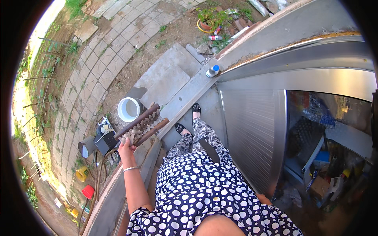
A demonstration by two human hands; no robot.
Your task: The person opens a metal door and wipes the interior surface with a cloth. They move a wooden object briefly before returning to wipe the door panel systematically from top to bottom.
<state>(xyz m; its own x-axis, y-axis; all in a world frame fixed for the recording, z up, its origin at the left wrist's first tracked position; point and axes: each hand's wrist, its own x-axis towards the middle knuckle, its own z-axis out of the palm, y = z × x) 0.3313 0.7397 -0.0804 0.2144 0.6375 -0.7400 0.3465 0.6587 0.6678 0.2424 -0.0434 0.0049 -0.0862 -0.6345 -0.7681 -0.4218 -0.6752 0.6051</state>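
Apparently, this is a holding step: the left hand (126, 148) grips the brown rack's (146, 126) near end by the bucket (139, 106), calling for steady support, while the right hand's (264, 199) grip cannot be told.

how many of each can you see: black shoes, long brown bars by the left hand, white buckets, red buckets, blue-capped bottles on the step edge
Long brown bars by the left hand: 2
Black shoes: 2
White bucket: 1
Red bucket: 1
Blue-capped bottle: 1
Total: 7
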